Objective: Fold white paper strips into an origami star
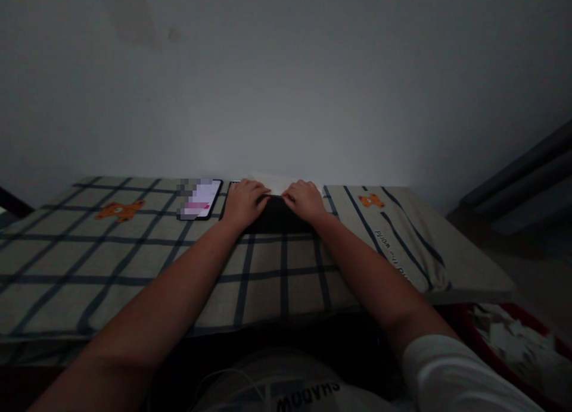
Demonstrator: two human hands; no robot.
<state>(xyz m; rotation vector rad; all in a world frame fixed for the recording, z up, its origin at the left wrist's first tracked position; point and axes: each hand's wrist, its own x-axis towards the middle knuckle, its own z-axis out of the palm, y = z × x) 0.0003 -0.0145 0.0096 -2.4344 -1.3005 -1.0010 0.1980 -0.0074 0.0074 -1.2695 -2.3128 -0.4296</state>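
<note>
Both hands are at a flat black thing (279,217) on the checked cloth, close to the wall; its kind is hard to make out in the dim light. My left hand (245,202) covers its left part, fingers bent and thumb tip near the index finger. My right hand (305,199) mirrors it on the right, fingers curled in. The fingertips of the two hands are a short gap apart at the black thing's far edge. Just behind lies a white, sheet-like thing (279,184), partly hidden by the fingers. Whatever the fingertips pinch is too small to see.
A phone (201,199) with a lit screen lies left of my left hand. The checked cloth (268,281) with orange bear prints covers the table. Behind stands a pale wall (286,90). Below the right edge is a red bin (531,317) with crumpled paper.
</note>
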